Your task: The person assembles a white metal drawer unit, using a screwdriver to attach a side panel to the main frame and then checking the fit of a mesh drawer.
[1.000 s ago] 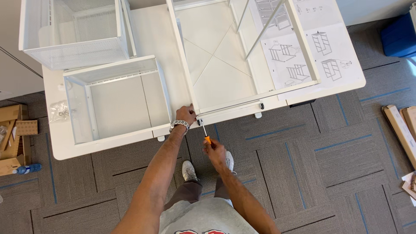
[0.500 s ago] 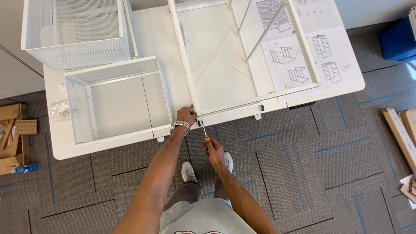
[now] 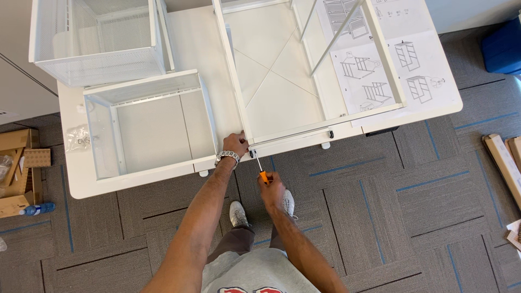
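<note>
Left hand point(image 3: 235, 145) curls over the near corner of the white frame point(image 3: 244, 97), fingers pressed together on the metal at the worktop point(image 3: 195, 38) edge; a watch point(image 3: 227, 156) sits on that wrist. Right hand point(image 3: 271, 190) is closed in a fist around the orange handle of a screwdriver point(image 3: 259, 167), whose shaft slants up to the same frame corner, tip just beside the left hand. The frame lies flat on the worktop, its near rail hanging slightly over the edge.

Left of the frame: a white open box point(image 3: 146, 125) on its side, touching or nearly touching the frame. Behind the box, a mesh basket point(image 3: 97, 38). Right of the frame, partly under it: instruction sheets point(image 3: 401, 65) with line drawings. Far left of the frame, at the worktop edge, a small clear bag point(image 3: 77, 138) of hardware.

On the carpet floor point(image 3: 380, 217) below the frame: the person's shoes point(image 3: 236, 212), just under the screwdriver. Far left of the frame, cardboard boxes point(image 3: 16, 168) and a bottle point(image 3: 37, 209). Far right, wooden slats point(image 3: 502, 163) and a blue bin point(image 3: 502, 46).

Nothing sits between the hands and the frame corner.
</note>
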